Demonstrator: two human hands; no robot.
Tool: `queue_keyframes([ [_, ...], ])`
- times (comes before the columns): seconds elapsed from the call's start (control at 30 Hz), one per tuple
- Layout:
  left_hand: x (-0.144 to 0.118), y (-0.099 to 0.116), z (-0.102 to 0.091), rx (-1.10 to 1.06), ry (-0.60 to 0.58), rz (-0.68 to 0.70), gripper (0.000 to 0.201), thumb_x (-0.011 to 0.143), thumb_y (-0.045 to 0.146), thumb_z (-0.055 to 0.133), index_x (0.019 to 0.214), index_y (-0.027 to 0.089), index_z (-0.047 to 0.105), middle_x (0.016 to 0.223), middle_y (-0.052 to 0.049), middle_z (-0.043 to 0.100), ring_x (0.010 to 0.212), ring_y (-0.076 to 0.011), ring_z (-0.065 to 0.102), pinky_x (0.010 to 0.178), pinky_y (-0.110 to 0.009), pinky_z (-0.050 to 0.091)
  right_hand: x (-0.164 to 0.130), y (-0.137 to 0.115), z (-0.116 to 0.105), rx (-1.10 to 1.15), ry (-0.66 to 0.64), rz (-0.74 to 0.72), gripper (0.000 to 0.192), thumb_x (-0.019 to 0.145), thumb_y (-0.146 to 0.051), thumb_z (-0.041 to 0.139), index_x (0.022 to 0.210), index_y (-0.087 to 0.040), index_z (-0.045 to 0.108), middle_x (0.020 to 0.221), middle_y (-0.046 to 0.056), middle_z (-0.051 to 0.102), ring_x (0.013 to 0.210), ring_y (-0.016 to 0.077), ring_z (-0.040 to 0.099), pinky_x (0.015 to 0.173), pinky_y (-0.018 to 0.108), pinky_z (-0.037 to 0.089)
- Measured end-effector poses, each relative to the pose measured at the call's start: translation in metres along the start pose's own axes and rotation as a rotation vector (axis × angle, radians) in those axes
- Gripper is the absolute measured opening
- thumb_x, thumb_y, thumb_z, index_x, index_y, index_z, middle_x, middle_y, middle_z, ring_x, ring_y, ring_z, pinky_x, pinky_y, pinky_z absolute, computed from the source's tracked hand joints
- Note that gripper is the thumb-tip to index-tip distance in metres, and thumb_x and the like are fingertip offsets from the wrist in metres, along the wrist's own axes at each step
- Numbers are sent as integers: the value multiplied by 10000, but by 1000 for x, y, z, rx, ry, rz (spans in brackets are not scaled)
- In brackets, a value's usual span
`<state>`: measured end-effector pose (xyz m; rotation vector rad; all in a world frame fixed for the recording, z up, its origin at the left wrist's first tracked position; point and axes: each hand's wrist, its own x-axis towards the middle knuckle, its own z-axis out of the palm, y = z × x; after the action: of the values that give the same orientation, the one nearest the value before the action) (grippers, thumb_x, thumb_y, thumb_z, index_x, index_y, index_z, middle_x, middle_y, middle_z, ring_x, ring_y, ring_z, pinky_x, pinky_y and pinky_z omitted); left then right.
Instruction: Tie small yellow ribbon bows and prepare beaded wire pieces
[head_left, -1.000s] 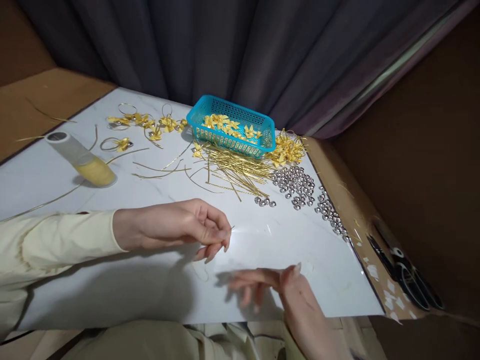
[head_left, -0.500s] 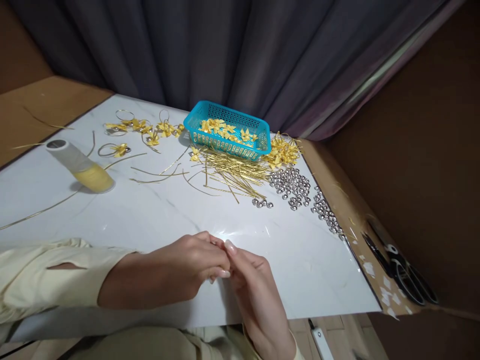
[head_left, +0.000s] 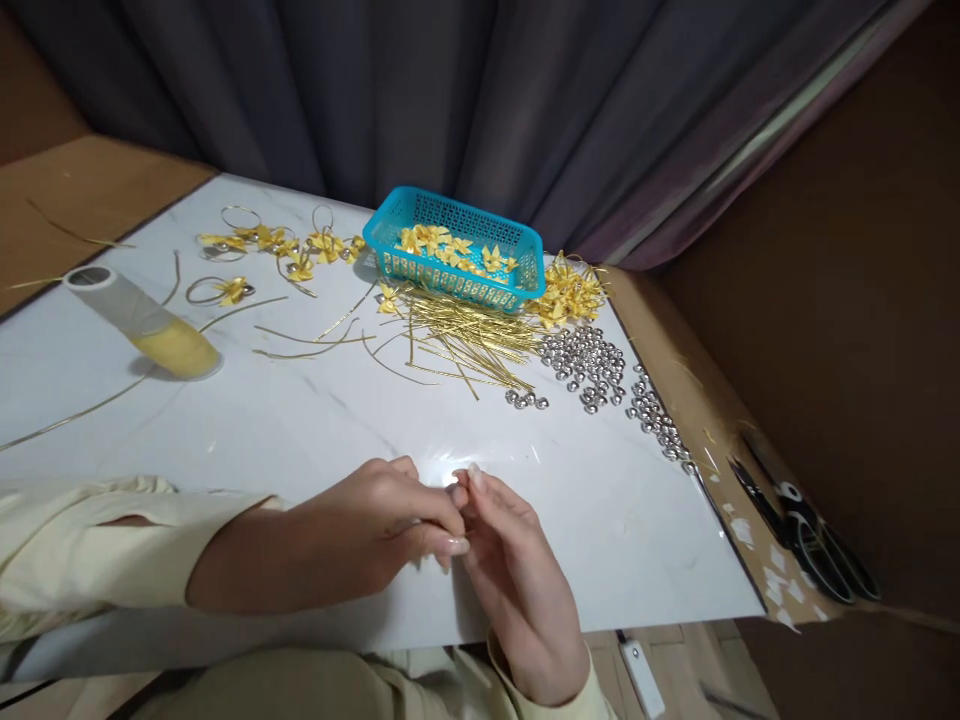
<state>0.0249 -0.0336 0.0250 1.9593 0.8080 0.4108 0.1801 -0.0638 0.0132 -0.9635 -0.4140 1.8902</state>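
My left hand and right hand meet fingertip to fingertip near the front edge of the white board. Both hands are curled, with fingers pinched together at the contact point. Whatever is pinched there is too small to make out, so I cannot tell what, if anything, either hand holds.

Open room: the board is bare around my hands, to the left up to the spool and to the right as far as the board's right edge.

Far side of the board: loose gold strips lie just in front of the blue basket, which contains yellow bows. The silver bells spread to the right of the strips, trailing along the right edge. Scissors lie off the board on the brown surface, well apart from my hands.
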Motion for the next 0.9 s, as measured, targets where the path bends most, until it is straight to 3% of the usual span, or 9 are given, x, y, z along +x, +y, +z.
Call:
queue_keyframes([
  [0.13,2,7,-14,-200,-1,-215,246,840,367,569,792,171,710,764,-17,693,695,-141,536,620,-195,369,-4,-11,-9,-91,20,-33,288,757,-290,734,528,-144,639,571,-23,555,601,82,488,667,205,417],
  [0.23,3,9,-22,-309,74,-374,248,802,418,618,796,191,718,797,-4,716,732,-157,579,592,-183,373,-11,-21,-11,-221,55,-40,274,711,-289,760,497,-146,665,435,-32,514,490,73,440,590,223,383],
  [0.33,4,11,-24,-392,65,-461,220,813,379,607,811,186,713,765,3,729,699,-153,587,545,-176,361,-17,-27,-9,-288,69,-30,169,652,-266,773,543,-147,720,345,-46,462,367,40,333,467,224,266],
  [0.47,4,15,-23,-399,15,-443,184,829,289,592,933,215,726,783,28,737,772,-153,615,627,-157,407,-18,-29,-4,-338,27,18,141,631,-223,745,517,-148,713,311,-61,411,307,17,228,415,239,130],
  [0.63,-1,10,-22,-362,32,-361,239,822,362,626,1006,247,726,775,34,738,745,-148,629,619,-146,424,-14,-28,2,-258,20,59,185,614,-163,688,433,-185,656,278,-73,386,282,22,203,408,249,144],
  [0.8,-4,3,-16,-409,95,-355,340,800,419,640,1075,228,701,775,-3,752,706,-151,647,563,-148,441,-14,-27,5,-236,29,83,177,613,-152,648,437,-166,651,268,-78,374,266,1,163,374,230,67],
  [0.9,-6,5,-14,-381,120,-371,358,800,403,633,1094,211,701,818,-24,760,742,-159,650,577,-156,455,-13,-26,7,-220,36,67,194,622,-134,612,431,-156,642,262,-80,359,261,-5,165,370,219,86],
])
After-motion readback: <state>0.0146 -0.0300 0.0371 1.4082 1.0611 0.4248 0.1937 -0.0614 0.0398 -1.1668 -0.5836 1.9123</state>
